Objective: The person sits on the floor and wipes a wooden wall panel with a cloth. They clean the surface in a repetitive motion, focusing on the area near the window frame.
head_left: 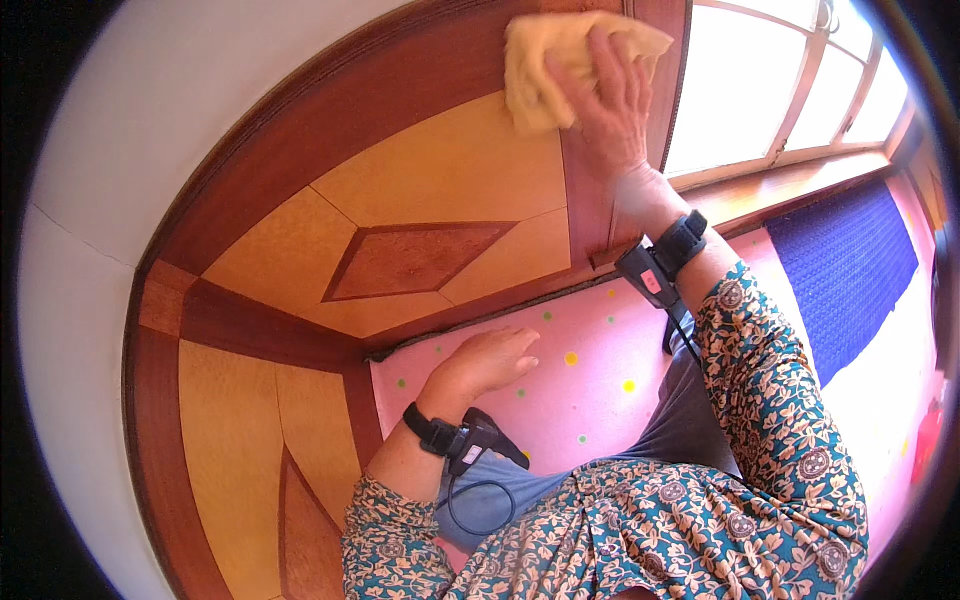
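My right hand (615, 97) is spread over a folded yellow cloth (536, 67), holding it against the red-brown wooden frame of the wall panelling (450, 165). The cloth lies over the panel's upper right corner, beside the window, and both hand and cloth are slightly blurred. Lower down, my left hand (484, 364) hovers in front of a pink dotted covering (585, 405). Nothing shows in it; thumb and fingertips are a little apart, while some fingers are hidden. Each wrist wears a black strapped device with a cable.
Panelling with diamond inlays bends round a corner at left, below a white plastered surface (97, 172) with a thin crack. A bright paned window (742, 82) with a wooden sill (795, 184) stands at upper right. A blue textured mat (840, 270) lies on the pink covering.
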Demonstrator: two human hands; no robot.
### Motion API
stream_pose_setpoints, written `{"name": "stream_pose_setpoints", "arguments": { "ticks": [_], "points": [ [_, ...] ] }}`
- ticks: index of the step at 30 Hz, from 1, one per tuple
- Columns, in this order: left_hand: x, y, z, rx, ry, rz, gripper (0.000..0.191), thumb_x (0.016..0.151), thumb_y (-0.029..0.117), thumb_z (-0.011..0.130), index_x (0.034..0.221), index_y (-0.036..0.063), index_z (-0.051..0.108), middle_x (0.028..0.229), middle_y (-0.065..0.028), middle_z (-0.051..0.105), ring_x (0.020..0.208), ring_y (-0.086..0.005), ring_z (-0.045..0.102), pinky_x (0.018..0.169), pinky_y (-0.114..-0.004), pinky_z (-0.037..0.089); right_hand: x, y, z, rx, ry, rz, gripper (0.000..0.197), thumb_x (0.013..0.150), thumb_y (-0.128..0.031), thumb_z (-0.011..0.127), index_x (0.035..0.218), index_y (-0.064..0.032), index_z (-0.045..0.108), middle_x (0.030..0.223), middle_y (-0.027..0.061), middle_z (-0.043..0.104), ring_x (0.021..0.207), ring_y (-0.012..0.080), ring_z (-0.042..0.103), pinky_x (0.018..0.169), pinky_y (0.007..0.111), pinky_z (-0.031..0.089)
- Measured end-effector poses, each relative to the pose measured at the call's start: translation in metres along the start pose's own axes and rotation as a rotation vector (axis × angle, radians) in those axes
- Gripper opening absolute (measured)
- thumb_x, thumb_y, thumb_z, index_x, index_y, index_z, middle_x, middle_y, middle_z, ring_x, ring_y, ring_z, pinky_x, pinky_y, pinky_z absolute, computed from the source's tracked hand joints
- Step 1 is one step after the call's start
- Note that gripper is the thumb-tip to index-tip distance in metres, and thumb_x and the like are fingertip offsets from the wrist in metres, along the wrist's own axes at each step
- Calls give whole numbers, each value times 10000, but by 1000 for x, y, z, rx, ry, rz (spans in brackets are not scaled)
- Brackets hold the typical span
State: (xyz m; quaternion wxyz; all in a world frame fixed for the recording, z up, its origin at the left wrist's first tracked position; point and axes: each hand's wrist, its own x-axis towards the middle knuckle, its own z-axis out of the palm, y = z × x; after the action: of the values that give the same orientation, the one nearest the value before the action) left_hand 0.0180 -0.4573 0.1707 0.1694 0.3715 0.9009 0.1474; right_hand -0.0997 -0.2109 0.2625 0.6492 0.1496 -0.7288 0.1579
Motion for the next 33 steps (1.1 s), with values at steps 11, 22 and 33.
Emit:
{"name": "stream_pose_setpoints", "arguments": {
  "ticks": [11,22,33],
  "points": [
    [-4,3,-9,-25,-91,-94,427,853,267,563,1193,12,519,1181,-225,553,1094,-355,530,920,-398,427,-76,-7,3,-68,-420,-491,555,776,-167,530,1275,-402,468,1412,-19,367,1273,197,358,1062,466,224],
    [-12,18,-18,62,-15,-22,387,846,246,574,1144,2,542,1137,-204,574,1058,-361,540,893,-400,440,42,-47,-11,157,40,51,614,697,-154,715,1266,-292,532,1424,99,330,1314,336,291,1040,484,245],
    [13,36,-34,105,-40,35,391,837,251,581,1148,16,549,1139,-236,566,1057,-376,541,880,-403,450,-31,-62,19,-46,-367,-620,451,757,-221,555,1190,-347,547,1416,-67,359,1320,153,292,1084,439,228]
  ]
}}
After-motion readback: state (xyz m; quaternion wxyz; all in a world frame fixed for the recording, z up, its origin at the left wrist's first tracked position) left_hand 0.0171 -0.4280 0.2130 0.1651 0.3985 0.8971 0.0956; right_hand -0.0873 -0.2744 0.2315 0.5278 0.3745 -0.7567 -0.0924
